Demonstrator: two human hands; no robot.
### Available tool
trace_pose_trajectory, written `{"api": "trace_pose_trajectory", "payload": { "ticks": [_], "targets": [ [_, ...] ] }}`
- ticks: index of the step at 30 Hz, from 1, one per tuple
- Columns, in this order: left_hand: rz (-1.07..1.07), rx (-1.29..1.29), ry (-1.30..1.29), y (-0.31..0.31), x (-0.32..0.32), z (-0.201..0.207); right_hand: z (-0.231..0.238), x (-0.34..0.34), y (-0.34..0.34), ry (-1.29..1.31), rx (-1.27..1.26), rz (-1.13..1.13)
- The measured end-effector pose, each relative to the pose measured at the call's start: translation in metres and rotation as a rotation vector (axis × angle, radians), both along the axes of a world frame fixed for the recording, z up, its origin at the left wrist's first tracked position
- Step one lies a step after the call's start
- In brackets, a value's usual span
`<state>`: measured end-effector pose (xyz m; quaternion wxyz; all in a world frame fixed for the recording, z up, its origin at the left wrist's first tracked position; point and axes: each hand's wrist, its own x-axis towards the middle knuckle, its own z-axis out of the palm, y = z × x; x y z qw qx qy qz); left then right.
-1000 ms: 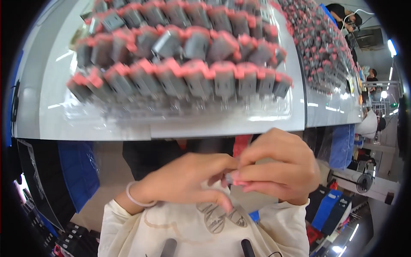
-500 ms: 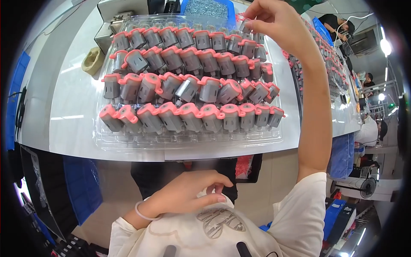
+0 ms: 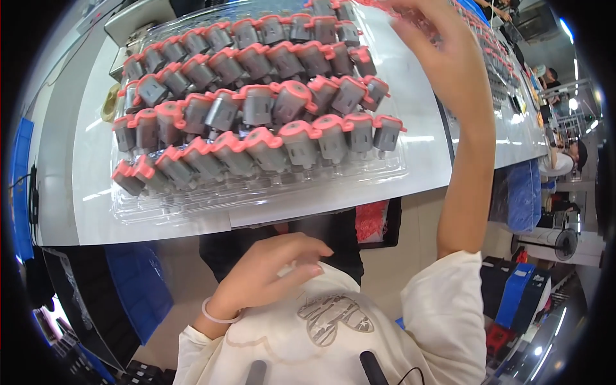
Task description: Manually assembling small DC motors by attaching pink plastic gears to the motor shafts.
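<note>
Motors [image 3: 258, 106], grey with pink caps, sit in slanting rows in a clear plastic tray [image 3: 385, 171] on the white counter [image 3: 423, 160]; many lean, caps up. Right hand [image 3: 441, 54] reaches over the counter, just beyond the tray's right side near the far end, fingers bent; motion blur, cannot tell if it pinches anything. Left hand [image 3: 266, 269] hangs in front of the shirt [image 3: 276, 333], below the counter edge, fingers loosely curved, thumb apart from them, nothing held; pale band [image 3: 218, 319] on that wrist. Pink pieces [image 3: 370, 223] lie in a dark bin [image 3: 394, 224] below the counter. Small yellowish object [image 3: 110, 102] left of the tray. Blue sheet [image 3: 524, 192] hangs at right.
</note>
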<state>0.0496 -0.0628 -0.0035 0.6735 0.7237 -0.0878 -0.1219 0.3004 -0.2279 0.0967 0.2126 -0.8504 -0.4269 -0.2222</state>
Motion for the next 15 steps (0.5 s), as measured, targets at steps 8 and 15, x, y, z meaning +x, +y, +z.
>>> {"api": "trace_pose_trajectory", "payload": {
  "ticks": [8, 15],
  "targets": [
    [-0.016, 0.053, -0.017, -0.012, 0.002, -0.002, -0.088, -0.084, -0.058, 0.600, 0.107, 0.134],
    [-0.096, 0.087, -0.030, -0.034, 0.011, -0.001, -0.094, -0.105, -0.056, 0.392, 0.104, 0.067]
  ]
}}
